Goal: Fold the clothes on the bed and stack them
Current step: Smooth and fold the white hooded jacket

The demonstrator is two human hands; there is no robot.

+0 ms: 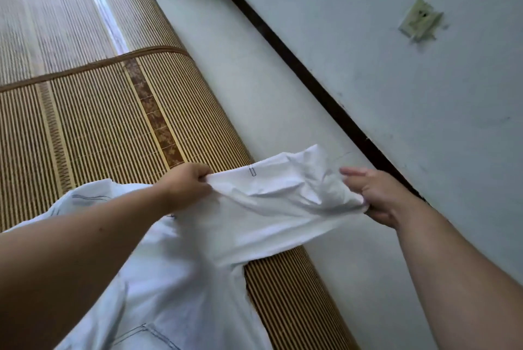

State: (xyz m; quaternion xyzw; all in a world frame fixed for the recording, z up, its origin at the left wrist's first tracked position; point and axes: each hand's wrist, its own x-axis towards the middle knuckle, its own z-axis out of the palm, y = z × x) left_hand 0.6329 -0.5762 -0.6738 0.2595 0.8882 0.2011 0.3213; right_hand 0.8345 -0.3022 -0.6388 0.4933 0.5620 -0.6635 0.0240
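Observation:
A white garment (198, 259) with thin dark stitching lies across the bamboo bed mat (107, 112) in the lower middle of the view. One part of it, wrinkled, is stretched between my hands. My left hand (185, 187) grips the cloth's edge with curled fingers. My right hand (376, 194) pinches the other end by the mat's right edge, its upper fingers straight above the cloth. My left forearm covers part of the garment.
A pale strip of mattress (254, 72) runs along the right of the mat. Beyond it is a dark gap (305, 72) and a white wall with a loose socket plate (420, 20). A second, lighter mat (51, 10) lies farther up the bed.

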